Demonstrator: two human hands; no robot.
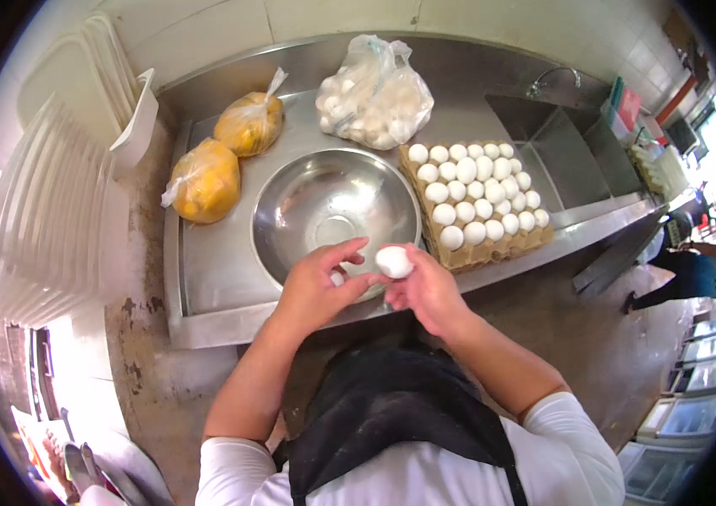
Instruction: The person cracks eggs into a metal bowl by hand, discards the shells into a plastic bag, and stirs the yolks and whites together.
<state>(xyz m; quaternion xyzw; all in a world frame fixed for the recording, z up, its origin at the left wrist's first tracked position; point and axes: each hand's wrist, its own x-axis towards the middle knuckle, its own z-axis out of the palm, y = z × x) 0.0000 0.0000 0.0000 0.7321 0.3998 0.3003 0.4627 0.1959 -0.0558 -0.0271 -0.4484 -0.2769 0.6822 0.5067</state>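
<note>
My right hand (425, 291) grips a white egg (394, 262) with its fingertips, above the front rim of a wide steel bowl (290, 190). Close by on the left, my left hand (320, 287) curls its fingers and thumb around a white, rounded thing (337, 277) that looks like another egg. Most of that one is hidden by the hand. The bowl's shiny inside shows behind both hands. To the right of it, a cardboard egg tray (501, 246) holds rows of white eggs (476, 190).
Behind the bowl sits a clear plastic bag of pale round things (375, 97). Two bags of yellow contents (206, 181) lie to the left. A sink basin (560, 152) with a tap (556, 78) is at the right. White trays (54, 219) stand stacked at far left.
</note>
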